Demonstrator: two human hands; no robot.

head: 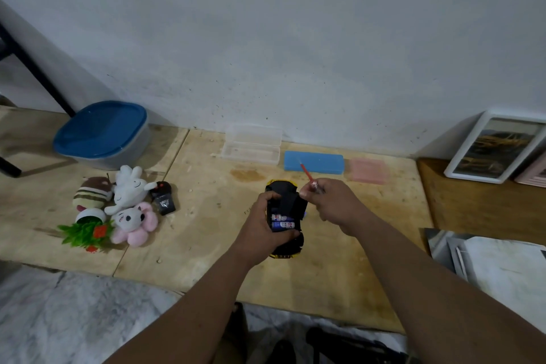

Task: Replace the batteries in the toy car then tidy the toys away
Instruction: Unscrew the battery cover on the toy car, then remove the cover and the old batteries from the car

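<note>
Black-and-yellow toy car (286, 207) lay upside down over the plywood surface (206, 245) — left hand (263, 233) gripping it, 2 batteries (283, 221) exposed — right hand's (334, 204) fingers pinching a red screwdriver (308, 176).

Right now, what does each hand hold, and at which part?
The left hand grips the upturned toy car around its middle. The right hand pinches a red screwdriver at its handle.

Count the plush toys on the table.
3, all at the table's left: a striped brown one, a white bunny right of it, and a pink one in front. More may hide behind them.
</note>
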